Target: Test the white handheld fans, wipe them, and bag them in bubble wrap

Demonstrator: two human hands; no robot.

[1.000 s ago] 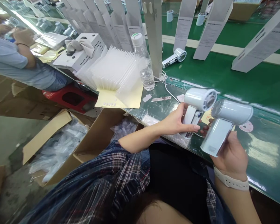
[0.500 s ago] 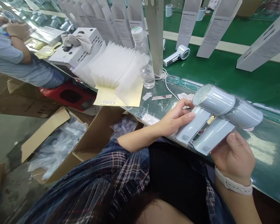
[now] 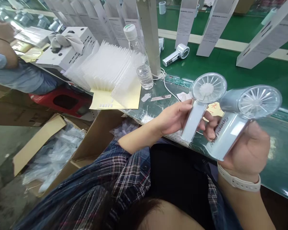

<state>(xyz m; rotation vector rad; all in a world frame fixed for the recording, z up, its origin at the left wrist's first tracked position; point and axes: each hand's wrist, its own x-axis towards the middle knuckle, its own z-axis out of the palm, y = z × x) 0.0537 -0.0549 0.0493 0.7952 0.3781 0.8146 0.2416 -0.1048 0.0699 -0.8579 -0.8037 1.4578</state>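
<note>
Measured from your hands, the clear water bottle [image 3: 144, 72] stands at ten o'clock, in front of the stack of translucent sleeves [image 3: 108, 65], which rests on yellow paper [image 3: 132, 99]. A narrow blade-like strip [image 3: 161, 97] lies nearer you, also at ten. The grey post [image 3: 150, 38] rises at eleven, with another fan [image 3: 177, 55] lying just beyond it. Tall white boxes [image 3: 212, 28] stand from twelve to one. Your right fan partly hides a yellow note [image 3: 217, 109].

The dark green worktop [image 3: 276, 169] is glossy and scuffed; past its far edge runs a brighter green surface [image 3: 211, 68]. An open carton [image 3: 88, 140] of plastic sits toward nine, and a co-worker's arm [image 3: 4, 48] shows at half past nine.

Your left hand [image 3: 174, 119] grasps the left fan [image 3: 194, 119] by its handle. Your right hand [image 3: 249, 151] wraps the handle of the lettered right fan [image 3: 230, 134]. Both fan heads tilt up, side by side above the worktop.
</note>
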